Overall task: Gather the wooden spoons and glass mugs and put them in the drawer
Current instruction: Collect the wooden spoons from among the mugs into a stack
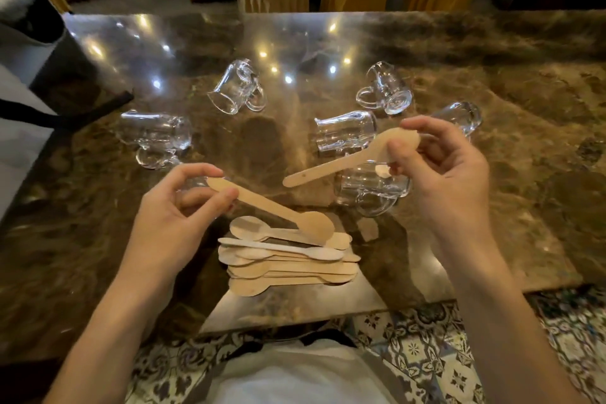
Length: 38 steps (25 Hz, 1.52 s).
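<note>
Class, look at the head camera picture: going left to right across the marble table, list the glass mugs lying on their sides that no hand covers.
Far-left mug → upper-left mug → centre mug → upper-right mug.

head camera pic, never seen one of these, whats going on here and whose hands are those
The camera sits on a person's head and looks forward and down, so the two bare hands belong to the wearer; no machine is involved. The left hand pinches the handle end of one wooden spoon, its bowl down by a pile of wooden spoons stacked near the front edge of the marble table. The right hand holds a second spoon by its bowl, handle pointing left. Six glass mugs lie on their sides on the table, such as one at the far left and one just under the right hand. No drawer shows in this picture.
</note>
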{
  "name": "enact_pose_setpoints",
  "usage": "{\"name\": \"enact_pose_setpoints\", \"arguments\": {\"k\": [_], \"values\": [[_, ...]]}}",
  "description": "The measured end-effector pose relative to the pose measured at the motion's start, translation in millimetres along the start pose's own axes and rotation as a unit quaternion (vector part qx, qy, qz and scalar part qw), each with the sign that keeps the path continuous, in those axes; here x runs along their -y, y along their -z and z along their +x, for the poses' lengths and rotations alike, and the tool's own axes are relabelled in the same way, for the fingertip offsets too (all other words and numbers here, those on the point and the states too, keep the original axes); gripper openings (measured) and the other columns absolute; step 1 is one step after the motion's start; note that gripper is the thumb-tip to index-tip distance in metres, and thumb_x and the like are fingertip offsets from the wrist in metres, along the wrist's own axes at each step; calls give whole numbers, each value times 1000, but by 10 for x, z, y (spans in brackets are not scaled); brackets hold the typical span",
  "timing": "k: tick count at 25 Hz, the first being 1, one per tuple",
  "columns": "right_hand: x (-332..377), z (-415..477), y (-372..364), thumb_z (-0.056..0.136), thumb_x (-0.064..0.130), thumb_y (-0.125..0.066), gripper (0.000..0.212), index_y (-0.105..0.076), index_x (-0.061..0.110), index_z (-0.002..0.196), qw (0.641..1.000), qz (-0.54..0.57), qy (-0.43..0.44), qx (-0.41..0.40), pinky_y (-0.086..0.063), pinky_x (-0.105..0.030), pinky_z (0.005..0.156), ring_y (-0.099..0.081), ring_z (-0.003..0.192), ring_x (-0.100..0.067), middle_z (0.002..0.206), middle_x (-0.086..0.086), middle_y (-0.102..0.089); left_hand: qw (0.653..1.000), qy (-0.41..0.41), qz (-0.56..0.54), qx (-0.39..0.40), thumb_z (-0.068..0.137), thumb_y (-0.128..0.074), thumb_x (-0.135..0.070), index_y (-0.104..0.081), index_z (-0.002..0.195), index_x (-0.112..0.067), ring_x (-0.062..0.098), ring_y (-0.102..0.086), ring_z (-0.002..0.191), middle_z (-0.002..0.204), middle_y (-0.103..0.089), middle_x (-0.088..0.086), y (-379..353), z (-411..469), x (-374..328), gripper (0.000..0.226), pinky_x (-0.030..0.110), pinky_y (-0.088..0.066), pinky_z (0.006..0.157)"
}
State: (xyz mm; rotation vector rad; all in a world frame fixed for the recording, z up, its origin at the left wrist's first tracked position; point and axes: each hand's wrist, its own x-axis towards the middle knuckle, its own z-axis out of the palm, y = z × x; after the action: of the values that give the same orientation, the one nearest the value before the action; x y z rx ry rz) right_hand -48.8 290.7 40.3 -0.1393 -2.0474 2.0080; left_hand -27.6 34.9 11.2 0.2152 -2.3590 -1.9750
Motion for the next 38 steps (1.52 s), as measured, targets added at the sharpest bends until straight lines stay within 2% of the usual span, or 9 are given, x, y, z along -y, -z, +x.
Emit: {"name": "enact_pose_setpoints", "arguments": {"k": [4, 9, 14, 18, 21, 24, 32, 36, 38], "values": [[-131, -170, -31, 83, 9, -67, 21, -66, 24, 97, 995, 40, -80, 41, -54, -18, 66, -70, 79, -10, 90, 4, -73, 999, 25, 40, 18, 72, -68, -36, -61, 96, -34, 6, -71, 78, 80, -75, -8, 16, -132, 169, 25, 23, -53, 68], [-326, -324, -72, 83, 10, -67, 21, -73, 27, 95, 979, 40, -187, 65, -54, -21, 70, -69, 80, -16, 92, 1, -72, 976, -2, 219, 7, 73, -64, -51, -59, 92, -40, -11, -62, 80, 75, -69, -26, 29, -166, 315, 22, 21, -44, 67], [-406, -377, -93, 82, 14, -69, 19, -73, 29, 93, 974, 30, -210, 85, -55, -21, 69, -70, 79, -18, 91, 2, -73, 943, -56, 327, 27, 75, -57, -57, -58, 91, -43, 9, -59, 84, 83, -61, -21, 58, -206, 356, 21, 32, -47, 71], [-430, -373, -119, 82, 13, -70, 19, -73, 28, 94, 973, 19, -211, 89, -54, -18, 67, -69, 77, -13, 90, 4, -73, 943, -89, 319, 38, 78, -58, -50, -61, 95, -39, -3, -57, 89, 89, -59, -29, 114, -232, 387, 21, 22, -44, 72], [-457, -390, -150, 81, 15, -70, 19, -72, 28, 94, 975, -29, -187, 120, -53, -16, 68, -68, 82, -7, 90, 6, -73, 937, -112, 331, 20, 84, -57, -40, -61, 103, -34, -7, -53, 96, 99, -58, -27, 220, -285, 465, 20, 15, -39, 78], [-496, -409, -180, 81, 20, -71, 17, -69, 31, 94, 964, -194, -106, 145, -49, -13, 65, -60, 74, 2, 80, 12, -68, 914, -141, 381, -11, 93, -52, -34, -61, 111, -22, 6, -51, 103, 111, -55, -14, 266, -367, 570, 23, 28, -39, 89], [-467, -390, -182, 85, 31, -63, 13, -67, 33, 98, 868, -439, 42, 228, -39, -9, 69, -55, 82, 3, 92, 24, -58, 864, -154, 480, 0, 92, -36, -34, -62, 111, -11, 23, -51, 105, 114, -60, 7, 199, -408, 622, 40, 38, -40, 86], [-234, 37, 70, 82, 33, -67, 8, -69, 34, 90, 892, -429, 77, 119, -43, -7, 59, -59, 68, 7, 71, 27, -58, 858, -153, 490, 1, 90, -37, -31, -62, 112, -11, 25, -51, 105, 114, -60, 7, 195, -410, 638, 38, 41, -40, 86], [-149, 435, 281, 82, 33, -67, 7, -71, 32, 88, 874, -474, 91, 46, -51, -23, 64, -61, 67, -1, 71, 19, -63, 857, -151, 493, 1, 89, -37, -31, -62, 111, -12, 25, -50, 105, 114, -60, 7, 199, -409, 634, 38, 42, -40, 85]]}}
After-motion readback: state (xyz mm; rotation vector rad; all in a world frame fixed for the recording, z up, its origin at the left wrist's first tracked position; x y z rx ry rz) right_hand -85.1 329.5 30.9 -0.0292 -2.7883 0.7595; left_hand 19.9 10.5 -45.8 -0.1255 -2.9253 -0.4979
